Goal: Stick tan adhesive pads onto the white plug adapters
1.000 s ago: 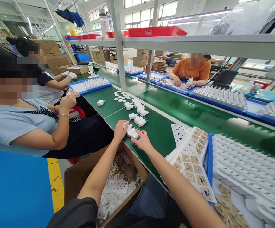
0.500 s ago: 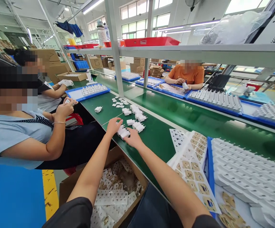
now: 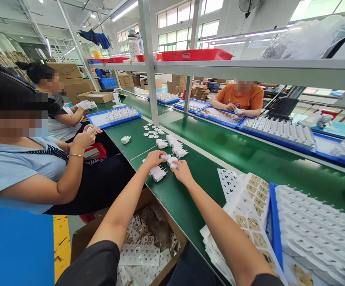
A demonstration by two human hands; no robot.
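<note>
My left hand [image 3: 155,159] and my right hand [image 3: 182,171] reach over the green table with fingers curled at opposite sides of a small group of white plug adapters [image 3: 171,160]. Fingertips partly cover that group. Just below my left hand lies another row of plug adapters [image 3: 158,174], pins pointing right, with no hand on it. Beyond my hands are more plug adapters [image 3: 177,146] in a cluster. A lone plug adapter [image 3: 126,140] rests to the left, and several small flat white pieces [image 3: 153,131] lie behind.
At right, sticker sheets [image 3: 254,198] lie against a blue tray [image 3: 275,222] filled with white adapters. An open carton [image 3: 177,228] of used sheets stands below the table edge. Co-workers sit at left and across, under a shelf [image 3: 250,65] on posts.
Both hands have left the nearer row of plug adapters and moved slightly away from me to the group behind it. The nearer row now lies uncovered. The view has shifted slightly.
</note>
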